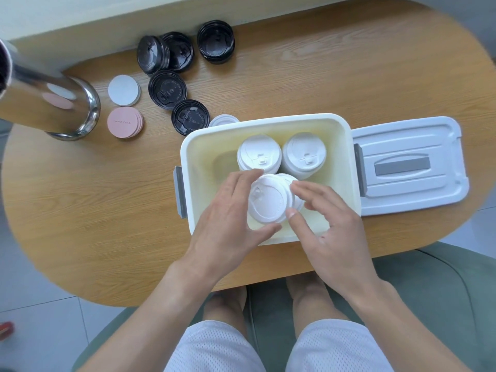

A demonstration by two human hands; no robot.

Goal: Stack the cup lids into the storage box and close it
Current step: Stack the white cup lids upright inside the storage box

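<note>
An open white storage box [200, 142] stands on the wooden table. Two stacks of white cup lids [259, 155] [304, 154] stand at its far side. A third stack of white lids [269, 200] sits tilted at the near side, and both hands hold it. My left hand [228, 218] grips its left edge with fingers above and thumb below. My right hand [327, 224] pinches its right edge with thumb and fingertips. The box cover [408, 163] lies flat to the right of the box. Several black lids [167, 89] and one white lid [222, 120] lie behind the box.
A shiny metal cylinder [69, 106] stands at the left. White coasters [123, 89] and pink coasters [124, 122] lie beside it. The table's near edge runs just below the box, with my knees and a green seat [429, 291] beneath.
</note>
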